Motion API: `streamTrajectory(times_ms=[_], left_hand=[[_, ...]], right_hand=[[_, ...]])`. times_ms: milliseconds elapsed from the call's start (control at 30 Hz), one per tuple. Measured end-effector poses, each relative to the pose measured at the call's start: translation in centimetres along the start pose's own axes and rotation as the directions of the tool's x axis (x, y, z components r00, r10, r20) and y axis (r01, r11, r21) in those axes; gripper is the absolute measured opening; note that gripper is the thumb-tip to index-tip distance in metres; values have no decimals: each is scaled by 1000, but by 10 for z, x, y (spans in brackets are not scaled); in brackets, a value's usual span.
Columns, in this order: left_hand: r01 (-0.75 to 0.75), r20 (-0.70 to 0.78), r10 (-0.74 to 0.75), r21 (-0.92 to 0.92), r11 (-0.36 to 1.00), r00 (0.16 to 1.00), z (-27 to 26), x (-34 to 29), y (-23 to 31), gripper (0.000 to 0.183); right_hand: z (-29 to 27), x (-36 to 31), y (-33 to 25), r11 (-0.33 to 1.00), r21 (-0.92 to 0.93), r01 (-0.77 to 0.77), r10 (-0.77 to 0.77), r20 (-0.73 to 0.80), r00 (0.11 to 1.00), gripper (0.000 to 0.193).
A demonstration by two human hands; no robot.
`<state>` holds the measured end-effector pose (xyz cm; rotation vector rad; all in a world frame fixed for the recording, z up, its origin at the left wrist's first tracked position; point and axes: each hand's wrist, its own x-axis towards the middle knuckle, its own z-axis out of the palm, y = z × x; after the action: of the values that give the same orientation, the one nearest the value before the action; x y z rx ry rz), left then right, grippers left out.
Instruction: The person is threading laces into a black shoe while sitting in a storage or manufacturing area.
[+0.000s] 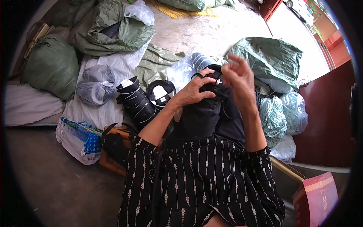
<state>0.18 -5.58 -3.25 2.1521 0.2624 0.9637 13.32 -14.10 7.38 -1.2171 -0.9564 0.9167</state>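
A black, soft-looking item with loops or straps (216,90) is held over the dark-trousered lap, centre, between both hands. Its upper part is gripped by the bent fingers and thumb of the left hand (194,90). The right hand (239,77) is raised just beside it, fingers curled; whether a thread is pinched there cannot be told.

The work on this piece is judged to be unfinished, since it is held and not laid aside. To the left, a stack of nested black pieces bound with thin white cord (138,102) may be finished work. Beside it is set a round black piece with a white lining (162,93), whose stage cannot be judged; nor can the number left be counted.

At right, stringy pale-teal cord is heaped in a rounded bundle (272,117). At left, dark contents are enclosed by a crinkled, clear plastic bag (95,85), near a bulging, matte green woven sack (51,68).
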Motion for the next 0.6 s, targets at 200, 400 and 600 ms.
streamTrajectory(times_ms=[200,400,600], left_hand=[[249,-127,-380,-562,789,916,4,-4,-3,23],[323,15,-768,-913,251,640,-33,-45,-61,34],[198,-229,-811,-901,386,538,-141,-68,-83,34]], right_hand=[[28,-32,-34,990,139,-23,-46,469,882,35],[-3,-89,-68,980,162,113,-197,735,649,27],[-24,-102,-69,931,366,-14,-358,918,167,41]])
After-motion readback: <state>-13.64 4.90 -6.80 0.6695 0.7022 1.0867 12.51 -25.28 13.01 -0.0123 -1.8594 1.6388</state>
